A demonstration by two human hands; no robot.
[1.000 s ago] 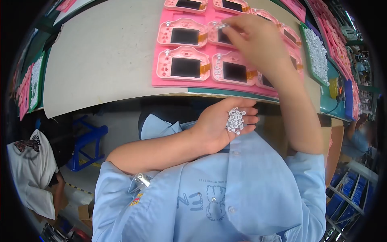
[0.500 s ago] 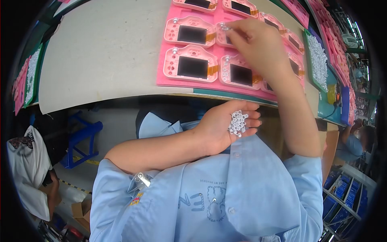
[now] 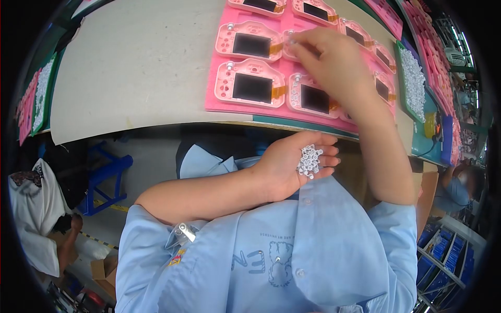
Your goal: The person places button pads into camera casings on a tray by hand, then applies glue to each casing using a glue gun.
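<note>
My left hand [image 3: 279, 167] lies palm up below the table edge, cupping a small heap of clear-white plastic buttons [image 3: 310, 160]. Over the table, my right hand [image 3: 339, 65] has thumb and fingers pinched at the left side of a pink handheld-console shell [image 3: 287, 51], which it partly covers. Whatever sits between those fingertips is too small to make out. Just in front is another pink shell [image 3: 295, 99] with a dark screen [image 3: 314, 99] and white buttons along its left side. Several such shells rest in rows on a pink foam tray [image 3: 211, 101].
To the right, a green-edged tray [image 3: 401, 78] holds many small white parts [image 3: 413, 83]. A similar tray [image 3: 48, 99] stands far left. Yellow tape [image 3: 430, 125] lies near the right edge. A blue stool frame [image 3: 107, 180] and another person's arm [image 3: 68, 245] are at lower left.
The pink tray and shells appear shifted slightly right in view. My right hand stays at the same shell, its fingertips slightly lower. My left hand still cups the buttons.
</note>
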